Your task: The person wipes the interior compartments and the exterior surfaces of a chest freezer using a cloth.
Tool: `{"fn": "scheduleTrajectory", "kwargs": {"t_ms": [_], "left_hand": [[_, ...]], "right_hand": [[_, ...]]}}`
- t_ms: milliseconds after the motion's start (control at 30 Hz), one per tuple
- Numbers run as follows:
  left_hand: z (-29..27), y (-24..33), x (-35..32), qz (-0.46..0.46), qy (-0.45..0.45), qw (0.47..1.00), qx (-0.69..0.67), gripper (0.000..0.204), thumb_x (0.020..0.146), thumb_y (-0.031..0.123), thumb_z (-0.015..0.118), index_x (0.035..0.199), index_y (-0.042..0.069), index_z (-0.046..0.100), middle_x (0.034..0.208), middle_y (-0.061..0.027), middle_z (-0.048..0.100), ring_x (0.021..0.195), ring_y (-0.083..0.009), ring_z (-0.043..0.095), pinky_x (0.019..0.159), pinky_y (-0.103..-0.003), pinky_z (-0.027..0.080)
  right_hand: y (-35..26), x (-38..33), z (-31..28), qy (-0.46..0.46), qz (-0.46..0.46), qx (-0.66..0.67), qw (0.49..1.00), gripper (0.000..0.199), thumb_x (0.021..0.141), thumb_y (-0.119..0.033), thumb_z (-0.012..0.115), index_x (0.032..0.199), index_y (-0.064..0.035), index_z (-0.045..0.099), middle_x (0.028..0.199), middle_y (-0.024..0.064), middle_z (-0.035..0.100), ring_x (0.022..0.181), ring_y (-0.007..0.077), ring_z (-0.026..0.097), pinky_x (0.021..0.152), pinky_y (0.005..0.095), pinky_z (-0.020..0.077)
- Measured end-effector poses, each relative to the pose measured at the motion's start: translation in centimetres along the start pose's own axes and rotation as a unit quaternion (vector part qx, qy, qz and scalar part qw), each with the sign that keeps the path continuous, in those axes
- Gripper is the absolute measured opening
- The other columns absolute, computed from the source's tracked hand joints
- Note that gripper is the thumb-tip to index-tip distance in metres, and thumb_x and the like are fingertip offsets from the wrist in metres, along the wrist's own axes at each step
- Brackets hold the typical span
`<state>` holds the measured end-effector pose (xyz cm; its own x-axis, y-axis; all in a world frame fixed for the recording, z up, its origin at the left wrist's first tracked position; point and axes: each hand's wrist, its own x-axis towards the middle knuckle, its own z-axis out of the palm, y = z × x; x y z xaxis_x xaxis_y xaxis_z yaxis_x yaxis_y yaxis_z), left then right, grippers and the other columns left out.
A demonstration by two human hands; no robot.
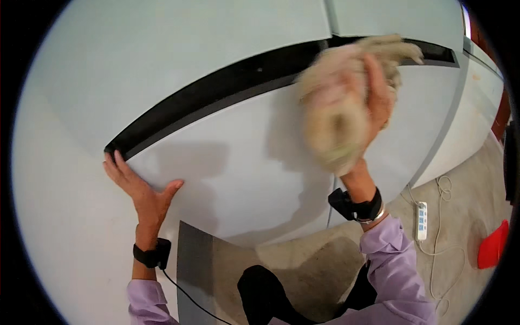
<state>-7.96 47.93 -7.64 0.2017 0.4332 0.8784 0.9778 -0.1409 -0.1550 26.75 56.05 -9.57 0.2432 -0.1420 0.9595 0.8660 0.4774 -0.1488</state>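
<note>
A large white refrigerator fills the view, with a dark curved recess running between its upper and lower doors. My right hand is wrapped around a bunched beige cloth, blurred by motion. The cloth lies over the right part of the recess and the top of the lower doors, and part of it hangs below my hand. My left hand rests with fingers apart at the left end of the recess. Its fingertips touch the lower door's upper corner, and the thumb points right across the door front.
On the floor to the right lies a white power strip with a looping cable. A red bucket-like container stands farther right. Another white cabinet-like body adjoins the refrigerator's right side. My wrists carry black straps, the left one with a cord.
</note>
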Motion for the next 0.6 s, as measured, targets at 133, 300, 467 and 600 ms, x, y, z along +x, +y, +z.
{"fn": "scheduleTrajectory", "kwargs": {"t_ms": [133, 300, 467, 600], "left_hand": [[-2.3, -0.9, -1.3, -0.041, -0.016, 0.998, -0.035, 0.097, 0.075, 0.037, 0.074, 0.145, 0.004, 0.015, 0.151, -0.0209, 0.008, 0.139, -0.0373, 0.009, 0.111, -0.052, 0.014], [-3.5, 3.2, -8.6, -0.111, 0.008, 0.986, -0.125, 0.059, 0.079, 0.009, 0.057, 0.134, 0.000, 0.038, 0.144, -0.0246, 0.026, 0.132, -0.0398, 0.028, 0.106, -0.049, 0.024], [-3.6, 5.5, -18.0, -0.233, -0.107, 0.932, -0.256, 0.036, 0.080, 0.004, 0.058, 0.116, 0.003, 0.055, 0.133, -0.0190, 0.042, 0.124, -0.0348, 0.041, 0.102, -0.045, 0.033], [-4.7, 5.7, -23.6, -0.245, -0.176, 0.897, -0.322, 0.028, 0.084, 0.003, 0.057, 0.112, 0.007, 0.057, 0.125, -0.0157, 0.052, 0.116, -0.0308, 0.050, 0.095, -0.043, 0.042]], "right_hand": [[-4.7, -6.7, 0.2, -0.085, -0.096, 0.043, 0.991, 0.028, 0.071, -0.018, 0.069, 0.099, -0.0238, 0.069, 0.127, 0.0136, 0.054, 0.118, 0.0306, 0.049, 0.103, 0.0455, 0.0236], [-1.2, -23.0, -6.1, -0.445, -0.283, 0.226, 0.819, 0.030, 0.079, -0.027, 0.062, 0.109, -0.0296, 0.061, 0.120, -0.0001, 0.059, 0.121, 0.0199, 0.048, 0.106, 0.0520, 0.0201], [-1.3, -22.0, -6.1, -0.479, -0.318, 0.310, 0.757, 0.032, 0.075, -0.022, 0.065, 0.106, -0.0239, 0.061, 0.123, 0.0000, 0.057, 0.124, 0.0238, 0.046, 0.105, 0.0575, 0.0219], [-4.6, -6.2, -2.9, -0.273, -0.111, 0.139, 0.946, 0.032, 0.075, -0.017, 0.067, 0.106, -0.0162, 0.065, 0.116, 0.0112, 0.060, 0.114, 0.0334, 0.050, 0.101, 0.0554, 0.0247]]}}
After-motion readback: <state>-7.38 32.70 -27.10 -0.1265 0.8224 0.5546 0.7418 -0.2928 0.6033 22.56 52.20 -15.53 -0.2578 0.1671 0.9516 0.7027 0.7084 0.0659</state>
